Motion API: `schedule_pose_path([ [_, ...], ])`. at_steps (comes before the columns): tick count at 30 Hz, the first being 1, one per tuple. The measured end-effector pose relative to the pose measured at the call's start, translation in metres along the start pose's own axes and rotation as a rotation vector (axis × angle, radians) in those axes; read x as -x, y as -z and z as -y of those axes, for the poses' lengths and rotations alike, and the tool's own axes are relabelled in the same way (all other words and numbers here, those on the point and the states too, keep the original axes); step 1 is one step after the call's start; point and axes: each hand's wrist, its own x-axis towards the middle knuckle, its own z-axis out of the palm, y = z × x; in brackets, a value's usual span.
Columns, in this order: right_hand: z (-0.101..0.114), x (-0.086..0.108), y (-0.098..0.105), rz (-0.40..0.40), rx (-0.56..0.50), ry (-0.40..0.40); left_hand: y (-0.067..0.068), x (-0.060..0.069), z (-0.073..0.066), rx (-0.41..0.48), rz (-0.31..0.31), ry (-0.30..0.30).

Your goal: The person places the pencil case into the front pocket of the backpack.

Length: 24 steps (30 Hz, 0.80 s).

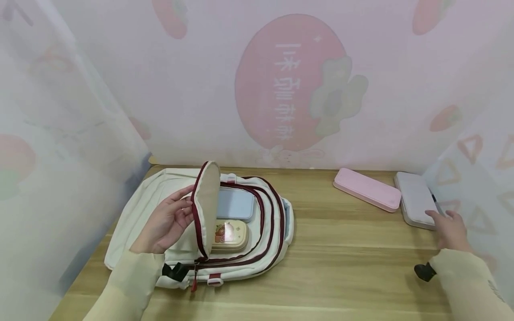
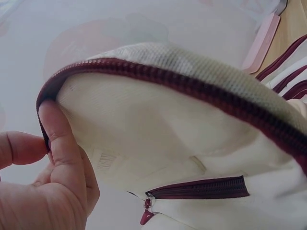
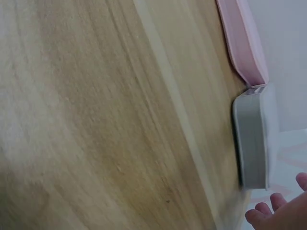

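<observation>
On the left of the head view lies a white backpack (image 1: 160, 178) with dark red zips. My left hand (image 1: 170, 220) pinches the edge of its raised front flap (image 1: 208, 200); the left wrist view shows thumb and fingers on the zip edge (image 2: 144, 72). In the uncovered pocket lie a light blue case (image 1: 236, 203) and a cream case (image 1: 230, 235) with a printed picture. My right hand (image 1: 451, 229), fingers spread, is at the near right corner of a pale grey-white case (image 1: 416, 199); whether it touches is unclear. In the right wrist view the fingers are apart from that case (image 3: 254, 139).
A pink case (image 1: 367, 189) touches the left side of the pale case. Beside the pale case, a thin dark item (image 1: 433, 197) shows at the right. The wooden table (image 1: 321, 267) meets printed curtains at the back and both sides.
</observation>
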Motion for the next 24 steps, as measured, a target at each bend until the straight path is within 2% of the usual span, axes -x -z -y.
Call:
schedule_pose_path([
  [6, -0.005, -0.007, -0.009, -0.048, -0.022, -0.031, 0.002, 0.002, 0.0, 0.008, 0.02, -0.006],
  [15, -0.009, -0.012, -0.015, -0.095, 0.013, -0.043, 0.003, 0.0, -0.001, 0.013, 0.044, -0.016],
  [24, -0.005, -0.008, -0.019, -0.081, 0.161, -0.019, 0.002, 0.001, 0.001, 0.016, 0.023, -0.015],
])
